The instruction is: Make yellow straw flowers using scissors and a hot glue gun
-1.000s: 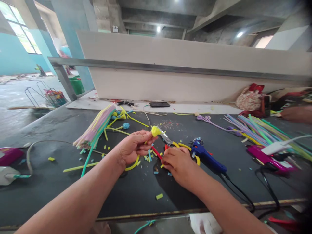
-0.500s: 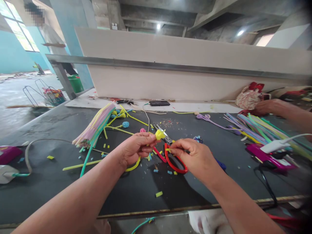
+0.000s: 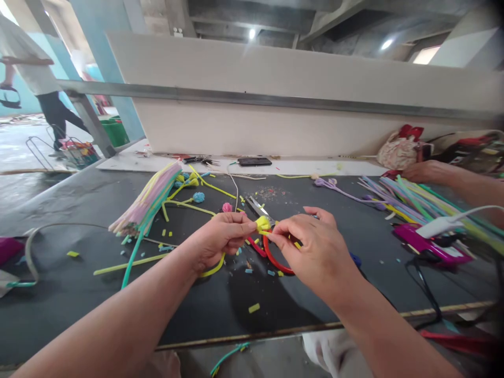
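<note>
Yellow, fuzzy and knotted, a small bud [image 3: 263, 222] sits just right of the middle of the frame, raised over the dark tabletop [image 3: 197, 320]. The left hand [image 3: 222, 236] has it pinched between thumb and fingers, and a yellow stem [image 3: 214, 269] curves out below that hand. From the other side the right hand [image 3: 315, 252] grasps a thin yellow strip [image 3: 265, 232] between thumb and forefinger, right up against the bud.

Just behind lie scissors [image 3: 258, 206], blades towards the upper left; a red loop [image 3: 271, 260] shows below the right hand. Short cut pieces [image 3: 254, 308] are scattered around. Left of centre are a pink ball [image 3: 227, 207], a blue ball [image 3: 199, 197] and a thick bundle of pastel stems [image 3: 147, 202].

At centre right a purple stem [image 3: 350, 195] runs towards a second bundle [image 3: 417, 199], with a magenta device [image 3: 437, 249] in front of it. Another person's arm [image 3: 457, 178] reaches in at the right edge. Behind, a black phone [image 3: 254, 161] lies below a white board [image 3: 295, 73]; a person in dark trousers [image 3: 57, 113] is at upper left.
</note>
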Motion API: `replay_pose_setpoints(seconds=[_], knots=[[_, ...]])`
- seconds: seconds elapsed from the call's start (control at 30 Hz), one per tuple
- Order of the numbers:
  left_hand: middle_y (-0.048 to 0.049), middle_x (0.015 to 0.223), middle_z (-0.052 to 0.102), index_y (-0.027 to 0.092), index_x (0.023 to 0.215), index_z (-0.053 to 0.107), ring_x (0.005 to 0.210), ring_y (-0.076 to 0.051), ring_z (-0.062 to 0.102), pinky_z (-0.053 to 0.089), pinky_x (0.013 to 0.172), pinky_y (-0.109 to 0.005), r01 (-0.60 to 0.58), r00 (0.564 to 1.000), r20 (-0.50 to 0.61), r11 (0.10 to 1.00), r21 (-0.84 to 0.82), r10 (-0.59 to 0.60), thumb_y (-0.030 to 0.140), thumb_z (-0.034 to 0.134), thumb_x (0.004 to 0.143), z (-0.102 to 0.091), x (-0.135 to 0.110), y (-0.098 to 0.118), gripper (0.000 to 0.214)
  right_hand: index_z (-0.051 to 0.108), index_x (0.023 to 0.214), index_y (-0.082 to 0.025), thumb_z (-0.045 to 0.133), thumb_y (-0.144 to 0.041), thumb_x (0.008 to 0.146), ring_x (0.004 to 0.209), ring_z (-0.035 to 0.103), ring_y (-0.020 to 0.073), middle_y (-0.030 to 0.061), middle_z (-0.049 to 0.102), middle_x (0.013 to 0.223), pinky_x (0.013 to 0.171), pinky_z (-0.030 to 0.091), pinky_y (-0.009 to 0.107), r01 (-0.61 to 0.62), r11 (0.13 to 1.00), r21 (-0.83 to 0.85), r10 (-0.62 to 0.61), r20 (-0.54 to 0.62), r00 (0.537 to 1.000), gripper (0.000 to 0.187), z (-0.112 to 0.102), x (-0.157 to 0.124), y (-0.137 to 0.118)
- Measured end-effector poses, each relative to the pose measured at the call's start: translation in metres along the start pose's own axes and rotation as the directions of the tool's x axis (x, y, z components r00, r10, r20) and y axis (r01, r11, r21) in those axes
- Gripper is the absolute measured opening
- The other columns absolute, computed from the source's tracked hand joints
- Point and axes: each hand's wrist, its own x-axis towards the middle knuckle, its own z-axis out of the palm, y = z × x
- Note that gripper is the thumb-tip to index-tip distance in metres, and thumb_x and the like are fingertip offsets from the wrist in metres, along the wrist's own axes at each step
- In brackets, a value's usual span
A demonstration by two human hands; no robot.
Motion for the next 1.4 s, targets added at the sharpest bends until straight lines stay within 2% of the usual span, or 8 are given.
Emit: replay_pose_setpoints(seconds=[0.23, 0.63, 0.8, 1.0, 1.17, 1.4], knots=[[0.0087, 0.048, 0.025, 0.014, 0.061, 0.046, 0.042, -0.002, 0.017, 0.008, 0.04, -0.018, -0.008, 0.999, -0.042, 0.997, 0.073, 0.011, 0.032, 0.067, 0.074, 0.001, -0.001, 0.0, 0.03, 0.056, 0.064, -0.021, 0.063, -0.014, 0.076, 0.057, 0.058, 0.0129, -0.006, 0.064, 0.06, 0.091, 0.029, 0.039, 0.068, 0.995, -0.076, -0.069, -0.007, 0.998, 0.015, 0.0, -0.001, 0.0], [0.0087, 0.044, 0.028, 0.015, 0.058, 0.048, 0.039, -0.002, 0.018, 0.009, 0.04, -0.02, 0.006, 0.998, -0.062, 0.986, 0.166, 0.004, 0.037, 0.069, 0.069, -0.001, 0.001, -0.002, 0.032, 0.056, 0.063, -0.021, 0.057, -0.015, 0.079, 0.057, 0.056, 0.0126, -0.0044, 0.064, 0.059, 0.093, 0.027, 0.039, 0.059, 0.992, -0.108, -0.056, 0.029, 0.998, 0.017, 0.002, -0.001, 0.0], [0.008, 0.043, 0.03, 0.015, 0.054, 0.048, 0.039, -0.003, 0.02, 0.012, 0.04, -0.02, -0.018, 0.995, -0.087, 0.968, 0.249, 0.041, 0.036, 0.068, 0.068, 0.003, 0.001, 0.0, 0.032, 0.056, 0.063, -0.02, 0.057, -0.014, 0.078, 0.058, 0.058, 0.0133, -0.0041, 0.065, 0.06, 0.093, 0.026, 0.04, 0.058, 0.993, -0.104, -0.055, 0.031, 0.998, 0.016, 0.002, 0.0, -0.002], [0.007, 0.044, 0.033, 0.015, 0.054, 0.051, 0.041, -0.004, 0.024, 0.016, 0.041, -0.02, -0.056, 0.991, -0.083, 0.904, 0.423, 0.1, 0.037, 0.062, 0.071, 0.005, -0.001, 0.005, 0.03, 0.055, 0.063, -0.02, 0.057, -0.015, 0.079, 0.057, 0.057, 0.0128, -0.0044, 0.064, 0.06, 0.093, 0.026, 0.039, 0.047, 0.993, -0.108, -0.045, 0.026, 0.999, 0.017, 0.003, -0.002, -0.002], [0.0044, 0.052, 0.044, 0.014, 0.058, 0.057, 0.048, -0.006, 0.033, 0.022, 0.045, -0.019, -0.076, 0.984, -0.087, 0.813, 0.578, 0.154, 0.029, 0.062, 0.068, 0.007, -0.001, 0.006, 0.019, 0.055, 0.063, -0.02, 0.056, -0.014, 0.079, 0.058, 0.056, 0.0126, -0.0039, 0.063, 0.06, 0.094, 0.026, 0.039, 0.035, 0.993, -0.114, -0.034, 0.015, 0.999, 0.016, 0.004, -0.002, -0.002], [0.0046, 0.055, 0.041, 0.016, 0.053, 0.047, 0.055, -0.008, 0.036, 0.028, 0.05, -0.019, -0.166, 0.947, -0.068, 0.66, 0.732, 0.314, 0.021, 0.056, 0.063, 0.01, -0.001, 0.0, 0.015, 0.055, 0.065, -0.02, 0.056, -0.015, 0.078, 0.059, 0.057, 0.0126, -0.004, 0.063, 0.06, 0.094, 0.026, 0.04, 0.026, 0.995, -0.099, -0.022, 0.037, 0.999, 0.015, 0.004, -0.002, -0.003]])
